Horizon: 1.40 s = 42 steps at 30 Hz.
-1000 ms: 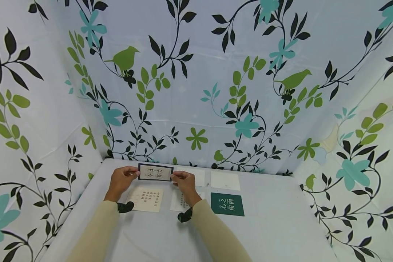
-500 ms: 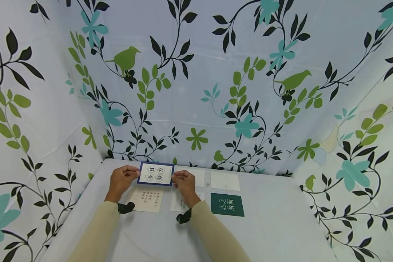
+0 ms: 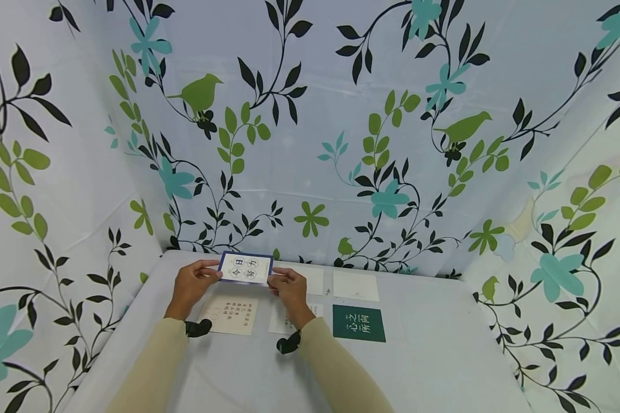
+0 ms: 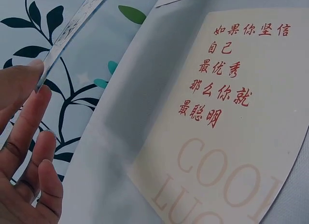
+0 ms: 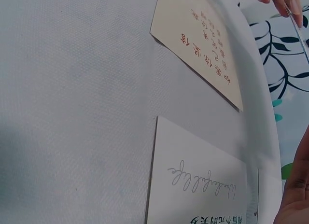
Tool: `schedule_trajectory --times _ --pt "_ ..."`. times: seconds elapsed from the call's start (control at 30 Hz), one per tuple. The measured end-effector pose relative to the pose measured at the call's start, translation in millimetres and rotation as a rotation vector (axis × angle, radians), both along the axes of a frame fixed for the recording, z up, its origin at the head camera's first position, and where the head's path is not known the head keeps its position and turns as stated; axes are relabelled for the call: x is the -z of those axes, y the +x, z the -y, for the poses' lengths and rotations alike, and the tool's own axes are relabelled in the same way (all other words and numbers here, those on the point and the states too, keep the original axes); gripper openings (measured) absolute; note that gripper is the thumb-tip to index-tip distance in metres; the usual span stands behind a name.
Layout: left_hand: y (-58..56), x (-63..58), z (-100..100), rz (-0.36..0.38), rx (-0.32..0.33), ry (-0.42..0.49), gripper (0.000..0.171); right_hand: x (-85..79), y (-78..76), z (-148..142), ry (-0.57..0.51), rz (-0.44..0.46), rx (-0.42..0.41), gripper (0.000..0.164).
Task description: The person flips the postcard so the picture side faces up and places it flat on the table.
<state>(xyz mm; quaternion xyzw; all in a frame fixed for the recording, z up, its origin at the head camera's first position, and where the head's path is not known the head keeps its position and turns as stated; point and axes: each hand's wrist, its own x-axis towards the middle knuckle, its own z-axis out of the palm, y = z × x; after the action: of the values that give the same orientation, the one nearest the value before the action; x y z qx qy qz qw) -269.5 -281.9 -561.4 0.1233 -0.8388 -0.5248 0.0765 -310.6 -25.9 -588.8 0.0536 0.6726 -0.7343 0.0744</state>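
Both hands hold a white postcard with a blue border and circled characters (image 3: 245,268) in the air above the far left of the table. My left hand (image 3: 190,287) pinches its left edge between thumb and index finger. At the right edge, my right hand (image 3: 291,291) grips it with thumb and fingers. The left wrist view shows the postcard nearly edge-on, the other left fingers loosely bent. Below the left hand lies a cream card with red writing (image 4: 227,108). Beneath the right hand is a white card reading "Wonderful life" (image 5: 198,180), partly hidden in the head view.
A dark green card with white characters (image 3: 359,323) lies right of the right hand. Behind it is a pale card (image 3: 355,285), with another pale card (image 3: 315,279) to its left. A leaf-and-bird patterned cloth (image 3: 310,143) hangs behind the white table (image 3: 434,344).
The held postcard has tilted: its face was dark and foreshortened, then turned brightly toward the head camera, and is now tipped again slightly. Both hands keep their hold in nearly the same place.
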Motion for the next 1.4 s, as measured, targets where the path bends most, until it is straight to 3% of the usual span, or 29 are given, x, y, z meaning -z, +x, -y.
schedule_trajectory --times 0.27,0.43,0.77,1.07,1.4 --pt "-3.3 2.8 3 0.054 0.038 -0.019 0.055 -1.2 0.1 5 0.040 0.033 -0.018 0.043" --pt "-3.4 4.9 3 0.095 0.043 -0.027 0.057 -4.3 3.3 7 0.053 0.035 -0.024 0.046" --pt "-0.6 7.6 3 0.067 0.025 -0.054 0.042 1.7 4.4 9 0.108 0.025 0.010 0.038" --pt "0.0 16.3 5 0.021 0.002 -0.152 0.032 0.8 8.6 11 0.162 0.016 0.045 0.028" --pt "2.7 22.2 0 0.083 -0.017 -0.189 0.027 8.2 9.5 13 0.211 0.049 0.083 0.022"
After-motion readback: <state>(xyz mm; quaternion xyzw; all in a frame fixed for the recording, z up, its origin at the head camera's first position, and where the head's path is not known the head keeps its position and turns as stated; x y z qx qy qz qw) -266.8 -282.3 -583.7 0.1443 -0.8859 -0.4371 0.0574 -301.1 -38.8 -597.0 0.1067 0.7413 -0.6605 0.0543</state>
